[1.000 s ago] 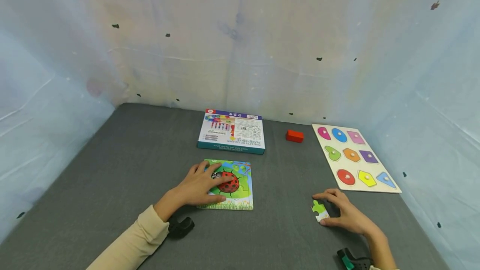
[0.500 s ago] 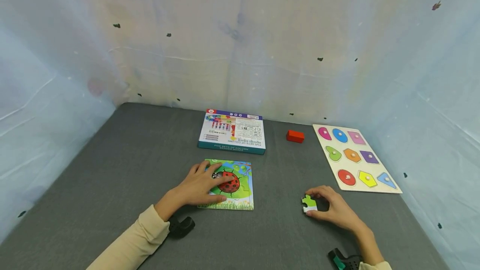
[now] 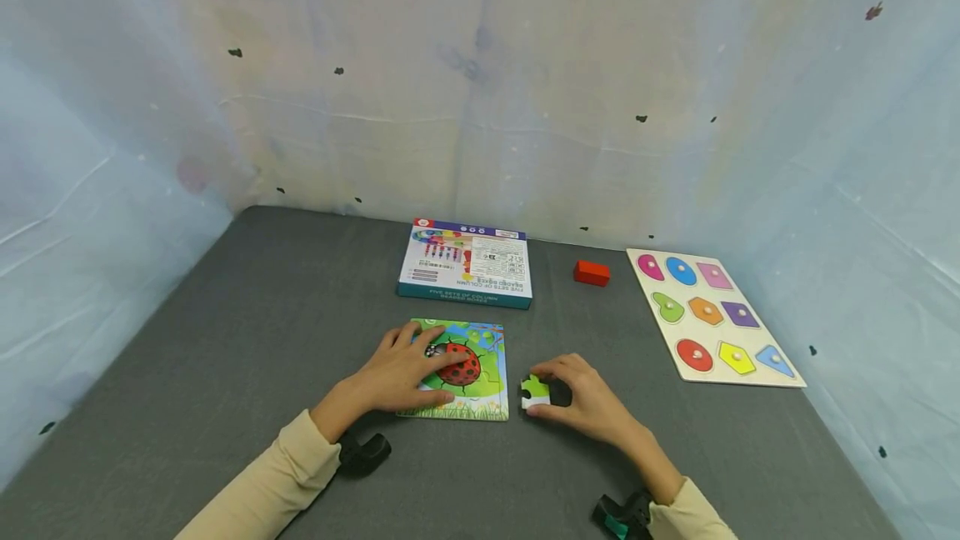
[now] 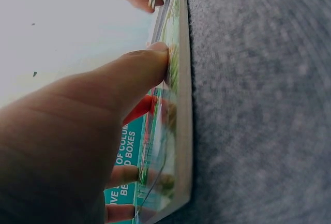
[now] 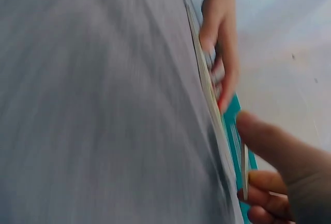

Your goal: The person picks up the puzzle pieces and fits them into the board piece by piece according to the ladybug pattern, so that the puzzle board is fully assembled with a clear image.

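Note:
A ladybug jigsaw puzzle (image 3: 489, 382) lies flat on the grey table. My left hand (image 3: 393, 375) rests on its left side, fingers spread across the red ladybug. In the left wrist view the thumb presses the top face near the puzzle's edge (image 4: 182, 141). Just right of the puzzle, my right hand (image 3: 588, 405) pinches a green and white jigsaw piece (image 3: 536, 395) between thumb and fingers. From the right wrist the jigsaw piece (image 5: 244, 169) appears edge-on, thin and upright. A narrow strip of table shows between piece and puzzle in the head view.
Behind the puzzle lies a flat teal-edged box (image 3: 465, 265). A red block (image 3: 592, 272) sits to its right. Farther right is a shape board (image 3: 693, 332) with several coloured knobbed pieces. Pale sheeting (image 3: 480, 90) hangs along the back and sides.
My right hand has carried the jigsaw piece leftward, from near the shape board to beside the puzzle's right edge. My left hand has stayed on the puzzle.

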Demonstrator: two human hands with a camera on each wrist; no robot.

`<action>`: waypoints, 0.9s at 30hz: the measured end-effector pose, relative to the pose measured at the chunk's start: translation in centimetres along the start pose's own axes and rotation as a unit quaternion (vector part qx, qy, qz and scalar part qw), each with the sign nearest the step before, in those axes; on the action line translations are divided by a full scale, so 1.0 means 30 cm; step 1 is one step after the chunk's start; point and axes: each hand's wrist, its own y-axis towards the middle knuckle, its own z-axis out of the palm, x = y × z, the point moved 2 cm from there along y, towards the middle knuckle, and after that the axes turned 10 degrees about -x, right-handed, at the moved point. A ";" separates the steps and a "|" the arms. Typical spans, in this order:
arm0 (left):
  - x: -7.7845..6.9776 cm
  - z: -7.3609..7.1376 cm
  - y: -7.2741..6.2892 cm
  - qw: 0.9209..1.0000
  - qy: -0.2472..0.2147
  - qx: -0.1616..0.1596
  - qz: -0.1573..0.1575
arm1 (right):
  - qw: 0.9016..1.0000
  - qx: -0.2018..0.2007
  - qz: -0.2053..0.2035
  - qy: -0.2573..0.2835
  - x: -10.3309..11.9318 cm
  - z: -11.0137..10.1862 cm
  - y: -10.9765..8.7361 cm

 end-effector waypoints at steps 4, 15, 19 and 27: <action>-0.001 -0.001 0.000 1.000 0.002 0.000 0.001 | 1.000 -0.005 -0.024 0.010 0.041 0.058 0.033; 0.004 0.005 0.000 1.000 -0.008 -0.002 -0.004 | 0.997 -0.033 -0.067 0.010 0.086 0.147 0.077; 0.002 0.004 0.000 1.000 -0.005 -0.006 -0.004 | 0.996 -0.045 -0.080 0.019 0.093 0.159 0.082; -0.013 -0.015 0.001 1.000 -0.007 -0.002 -0.004 | 0.995 -0.054 -0.083 0.016 0.086 0.176 0.081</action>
